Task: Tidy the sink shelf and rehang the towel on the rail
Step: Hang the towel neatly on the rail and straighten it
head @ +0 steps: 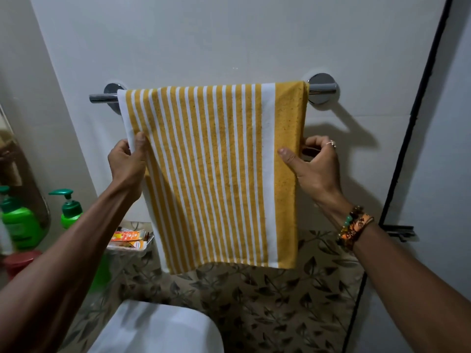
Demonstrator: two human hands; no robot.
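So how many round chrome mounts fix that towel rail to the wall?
2. The left mount sits by the left end of the rail, the right mount by its right end. The striped towel covers the middle, so another could be hidden there.

One towel (pixel 211 174), one rail (pixel 322 87), two hands (pixel 127 161), two green bottles (pixel 71 210), one perhaps mirrored, one ring (pixel 330 143).

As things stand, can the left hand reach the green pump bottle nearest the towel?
Probably, but not yet: the left hand grips the towel by its left edge. The green pump bottle stands below it, with nothing between them.
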